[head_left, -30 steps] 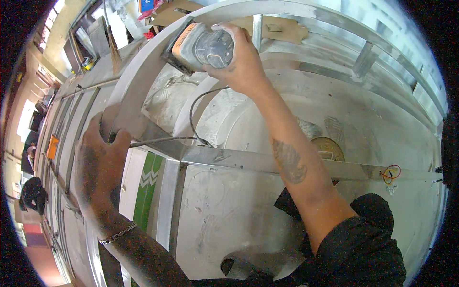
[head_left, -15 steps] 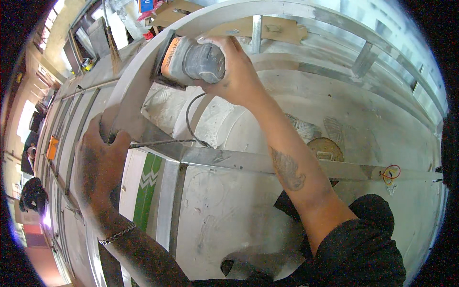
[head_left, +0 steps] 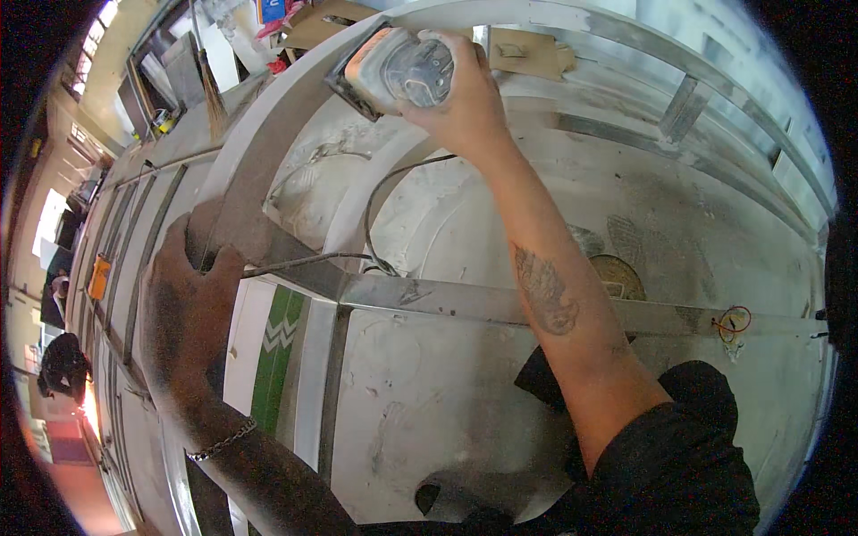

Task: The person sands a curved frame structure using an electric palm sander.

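Observation:
My right hand (head_left: 472, 107) is wrapped round the body of a dusty grey and orange power sander (head_left: 389, 71). The sander's flat pad faces the inner side of a curved, pale-grey metal frame (head_left: 259, 156), high up on the bend. Lower down on that frame, my left hand (head_left: 186, 290) is closed over its edge, thumb on the near side; some of its fingers are hidden behind. A dark cable (head_left: 369, 210) loops from beside my right wrist to the corner of a metal crossbar (head_left: 447, 299), then toward my left hand.
Below the crossbar stands a white panel with a green stripe (head_left: 273, 357). A round brown cover (head_left: 617, 275) and thin coloured wires (head_left: 735, 322) lie to the right. At far left, a dark-clothed person (head_left: 63, 366) crouches by bright sparks. A broom (head_left: 213, 98) leans beyond the frame.
My right hand has carried the sander up and to the right along the curve, and the cable loop has shifted with it. My left hand stays put. The glow at far left has brightened into sparks.

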